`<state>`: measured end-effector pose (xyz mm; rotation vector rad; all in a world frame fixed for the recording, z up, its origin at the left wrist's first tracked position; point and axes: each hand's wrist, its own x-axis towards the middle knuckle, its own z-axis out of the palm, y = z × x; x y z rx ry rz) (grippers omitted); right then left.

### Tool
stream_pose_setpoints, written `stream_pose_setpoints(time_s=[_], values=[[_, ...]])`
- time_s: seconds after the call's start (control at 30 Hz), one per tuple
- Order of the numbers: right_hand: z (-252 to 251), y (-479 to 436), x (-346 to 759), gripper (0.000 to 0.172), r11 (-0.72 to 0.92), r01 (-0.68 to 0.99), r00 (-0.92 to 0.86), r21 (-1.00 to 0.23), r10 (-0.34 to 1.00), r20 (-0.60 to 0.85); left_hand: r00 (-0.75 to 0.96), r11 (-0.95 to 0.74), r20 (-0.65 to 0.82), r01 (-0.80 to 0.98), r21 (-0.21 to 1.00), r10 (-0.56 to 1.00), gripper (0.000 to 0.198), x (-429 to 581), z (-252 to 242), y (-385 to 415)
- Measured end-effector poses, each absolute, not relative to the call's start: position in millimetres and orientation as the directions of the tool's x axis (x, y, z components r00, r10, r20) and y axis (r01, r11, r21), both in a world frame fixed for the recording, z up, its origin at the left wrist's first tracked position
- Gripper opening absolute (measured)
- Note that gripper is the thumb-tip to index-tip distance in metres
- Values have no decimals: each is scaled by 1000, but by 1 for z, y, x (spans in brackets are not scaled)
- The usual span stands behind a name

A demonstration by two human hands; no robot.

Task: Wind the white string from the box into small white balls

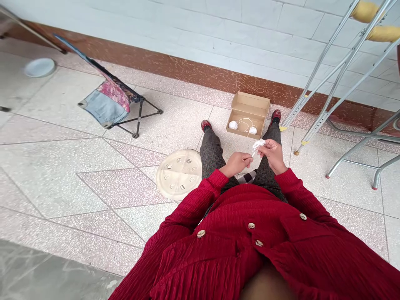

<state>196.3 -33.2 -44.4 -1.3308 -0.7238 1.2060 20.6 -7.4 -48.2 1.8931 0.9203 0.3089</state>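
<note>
Widest of all is the tiled floor point(62, 175), spreading out under you and well beyond your fingers on every side. Far off to the left of your fingers stands a folding stool point(109, 102) with a patterned cloth seat. Away to their right, metal crutches point(328, 75) lean on the wall. Below and left of your fingers, just beside your left leg, lies a round tray point(178, 174) with small pale pieces set in a ring on it. Straight ahead of your fingertips, between your two shoes, sits an open cardboard box point(250, 109), and inside it are white cotton balls point(233, 125) joined by a thin strand.

Now the hands, close together over your lap. Your right hand point(275, 153) has its fingers curled in and the tips pinched on a cotton tuft point(258, 144), which sticks out just past those fingertips on the side toward your left hand. Your left hand point(237, 162) is curled into a loose fist, thumb against forefinger. The tuft's thin tail runs down to that pinch, so both hands are closed on the same small piece. The tuft sits between the two sets of fingers, a little nearer the right.
</note>
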Motion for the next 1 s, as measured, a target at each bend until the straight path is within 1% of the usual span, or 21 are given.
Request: stream_pose_setpoints(time_s=[0.07,0.17,0.27,0.33,0.4,0.43,0.5,0.57,0.63,0.67,0.73,0.77,0.83,0.87,0.93,1.0], values=[[-59,-25,203,37,-169,-143,360,-975,909,-210,696,-288,-169,489,823,698,39,17,-46,-13],[-77,-24,204,39,-231,-62,355,-971,904,-238,717,-444,-119,543,713,687,36,12,-39,-12],[-82,-37,195,38,-270,-38,218,-962,938,-271,748,-601,-18,547,583,663,34,8,-31,-1],[-76,-49,188,37,-303,-76,68,-950,949,-308,755,-648,44,529,548,654,32,6,-27,10],[-65,-59,186,34,-349,-161,-55,-923,937,-345,753,-649,80,503,570,653,31,5,-25,19],[-59,-63,186,32,-369,-215,-91,-904,929,-358,752,-628,81,481,611,654,31,5,-25,22],[-44,-67,188,28,-392,-314,-131,-865,920,-370,748,-532,45,427,731,662,35,7,-28,22],[-32,-66,192,25,-394,-380,-147,-837,919,-366,739,-396,-16,379,836,674,38,13,-33,15],[-25,-59,197,25,-363,-409,-111,-838,931,-349,724,-288,-74,363,886,686,39,19,-39,2],[-25,-54,200,24,-330,-413,-55,-849,940,-338,721,-260,-98,369,892,686,40,21,-42,-5],[-31,-41,205,23,-240,-380,120,-894,945,-305,730,-249,-140,398,883,669,40,24,-45,-19],[-37,-36,208,23,-197,-331,220,-923,935,-279,740,-265,-155,416,870,654,40,25,-45,-23],[-51,-29,211,25,-166,-170,345,-971,913,-216,759,-330,-152,442,834,633,38,22,-42,-28],[-58,-29,212,26,-175,-81,356,-981,914,-193,760,-370,-134,452,812,635,36,20,-40,-27],[-69,-37,208,25,-224,35,287,-974,936,-205,747,-444,-74,468,764,660,35,14,-33,-20],[-71,-50,200,26,-290,21,136,-957,949,-284,721,-496,-11,488,719,693,36,9,-26,-8]])
